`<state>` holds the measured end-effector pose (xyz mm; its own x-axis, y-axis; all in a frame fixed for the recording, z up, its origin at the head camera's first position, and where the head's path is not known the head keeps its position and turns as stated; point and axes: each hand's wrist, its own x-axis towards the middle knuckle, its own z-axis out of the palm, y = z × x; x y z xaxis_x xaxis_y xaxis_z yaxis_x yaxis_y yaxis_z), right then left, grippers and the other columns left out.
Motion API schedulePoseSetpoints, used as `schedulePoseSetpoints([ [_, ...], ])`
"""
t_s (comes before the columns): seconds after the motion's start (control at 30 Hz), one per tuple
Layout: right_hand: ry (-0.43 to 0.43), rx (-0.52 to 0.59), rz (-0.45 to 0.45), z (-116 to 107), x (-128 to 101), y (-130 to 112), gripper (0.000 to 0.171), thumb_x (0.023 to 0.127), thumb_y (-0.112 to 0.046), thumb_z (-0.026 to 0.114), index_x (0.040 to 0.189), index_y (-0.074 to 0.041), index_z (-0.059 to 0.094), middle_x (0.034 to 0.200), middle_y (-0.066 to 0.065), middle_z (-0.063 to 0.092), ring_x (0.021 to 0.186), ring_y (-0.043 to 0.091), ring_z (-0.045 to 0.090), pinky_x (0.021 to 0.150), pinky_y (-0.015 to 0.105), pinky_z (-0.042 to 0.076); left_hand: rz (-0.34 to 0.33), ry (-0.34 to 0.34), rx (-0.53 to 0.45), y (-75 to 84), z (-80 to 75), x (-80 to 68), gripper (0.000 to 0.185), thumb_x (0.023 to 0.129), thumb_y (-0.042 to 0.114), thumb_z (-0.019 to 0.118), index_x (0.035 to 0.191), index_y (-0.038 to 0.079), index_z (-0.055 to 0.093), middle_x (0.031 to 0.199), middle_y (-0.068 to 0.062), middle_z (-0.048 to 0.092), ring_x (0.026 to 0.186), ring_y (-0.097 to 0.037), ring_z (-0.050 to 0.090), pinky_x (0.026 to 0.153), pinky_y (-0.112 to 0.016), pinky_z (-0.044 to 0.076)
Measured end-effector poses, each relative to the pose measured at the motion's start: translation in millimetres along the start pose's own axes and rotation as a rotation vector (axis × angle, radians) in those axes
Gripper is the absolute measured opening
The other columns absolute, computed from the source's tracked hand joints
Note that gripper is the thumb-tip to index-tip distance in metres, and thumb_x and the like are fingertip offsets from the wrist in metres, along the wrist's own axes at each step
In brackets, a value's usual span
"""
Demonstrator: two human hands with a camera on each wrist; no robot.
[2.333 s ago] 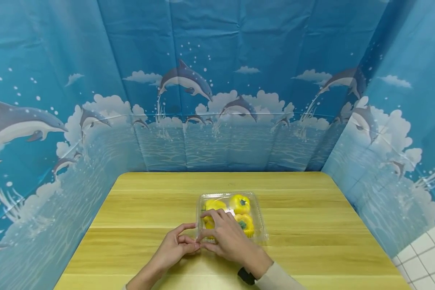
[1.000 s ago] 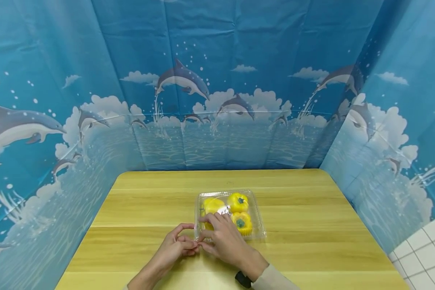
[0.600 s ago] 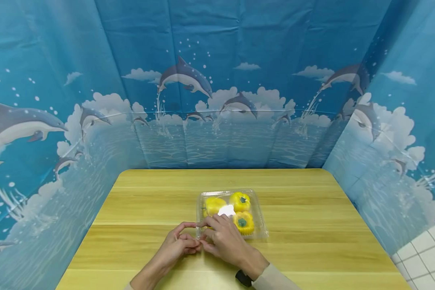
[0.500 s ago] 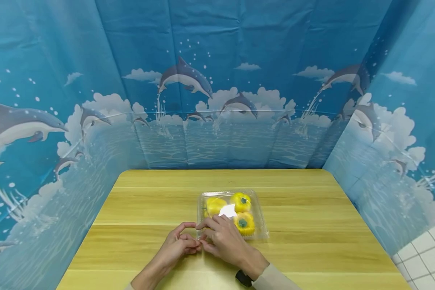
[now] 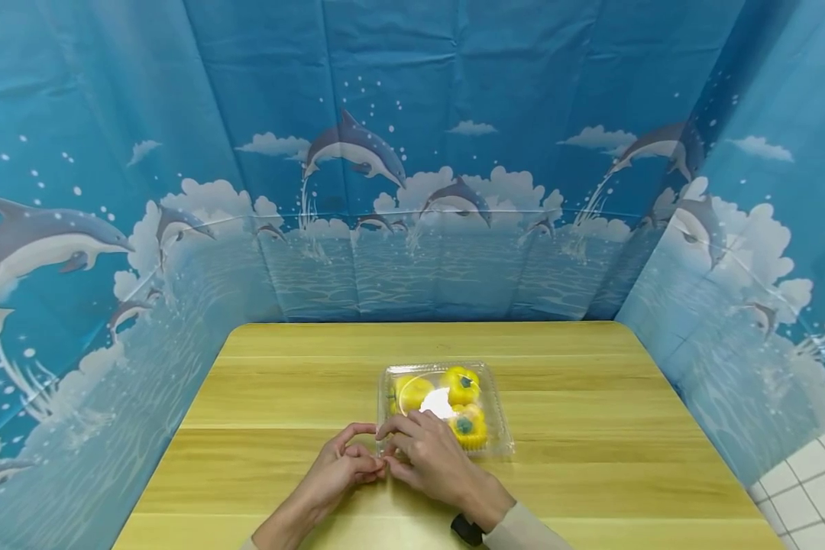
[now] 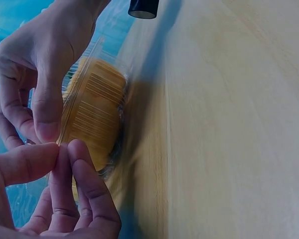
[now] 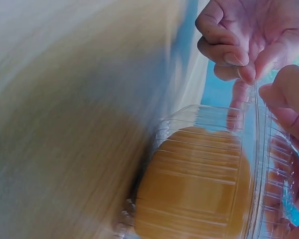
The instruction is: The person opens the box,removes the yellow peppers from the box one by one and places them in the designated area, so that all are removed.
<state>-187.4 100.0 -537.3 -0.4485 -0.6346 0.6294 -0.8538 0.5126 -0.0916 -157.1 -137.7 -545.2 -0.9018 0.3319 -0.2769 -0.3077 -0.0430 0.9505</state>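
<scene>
A clear plastic clamshell container (image 5: pixel 500 428) sits on the wooden table, with several yellow bell peppers (image 5: pixel 462 386) inside. Its lid lies over them, and glare whitens the middle. At the near left corner, the thumb and fingertips of my left hand (image 5: pixel 344 467) pinch the rim. Just beside them, my right hand (image 5: pixel 431 458) holds the same rim, thumb at the front and curled fingers over the lid, hiding part of the peppers. In the right wrist view, the container's ribbed side wall (image 7: pixel 204 174) shows a pepper behind it, and both hands' fingertips meet at the rim's corner.
The wooden table (image 5: pixel 275 389) extends around the container on all sides. Blue dolphin-print curtains (image 5: pixel 454 260) enclose its back and sides. White tiles (image 5: pixel 807 485) show at the lower right. A black band (image 5: pixel 466 528) sits on the right wrist.
The right hand's fingers have drawn back over the lid toward the near left corner. The left hand keeps its pinch there. The head view has shifted slightly.
</scene>
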Motion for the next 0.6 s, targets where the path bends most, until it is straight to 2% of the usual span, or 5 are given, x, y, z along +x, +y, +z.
schedulePoseSetpoints([
  [0.13,-0.004,0.022,0.013,-1.9,1.0,-1.0,0.019,0.091,-0.021,0.102,0.089,-0.023,0.083,0.121,-0.01,0.082,0.095,0.008,0.065,0.082,0.021,0.05,-0.007,-0.006,-0.005,-2.5,-1.4,-0.2,0.066,0.107,0.005,0.076,0.167,0.005,0.047,0.102,0.0,0.077,0.105,-0.021,0.08,0.101,-0.033,0.066],
  [0.33,0.057,0.12,0.07,-10.1,8.6,-2.3,0.023,0.092,-0.014,0.1,0.091,-0.022,0.079,0.123,-0.008,0.084,0.099,0.01,0.07,0.087,0.024,0.056,-0.006,0.008,0.024,-6.0,-4.0,-0.5,0.069,0.106,0.004,0.074,0.169,0.004,0.047,0.102,-0.001,0.077,0.105,-0.023,0.08,0.105,-0.038,0.068],
  [0.6,0.06,0.062,0.048,-11.0,4.2,-1.3,0.017,0.089,-0.019,0.104,0.089,-0.022,0.087,0.127,-0.009,0.085,0.101,0.01,0.065,0.089,0.028,0.053,-0.001,-0.013,0.049,-1.8,-5.6,3.1,0.07,0.108,0.009,0.076,0.171,0.002,0.045,0.106,-0.003,0.078,0.107,-0.023,0.081,0.107,-0.039,0.069],
])
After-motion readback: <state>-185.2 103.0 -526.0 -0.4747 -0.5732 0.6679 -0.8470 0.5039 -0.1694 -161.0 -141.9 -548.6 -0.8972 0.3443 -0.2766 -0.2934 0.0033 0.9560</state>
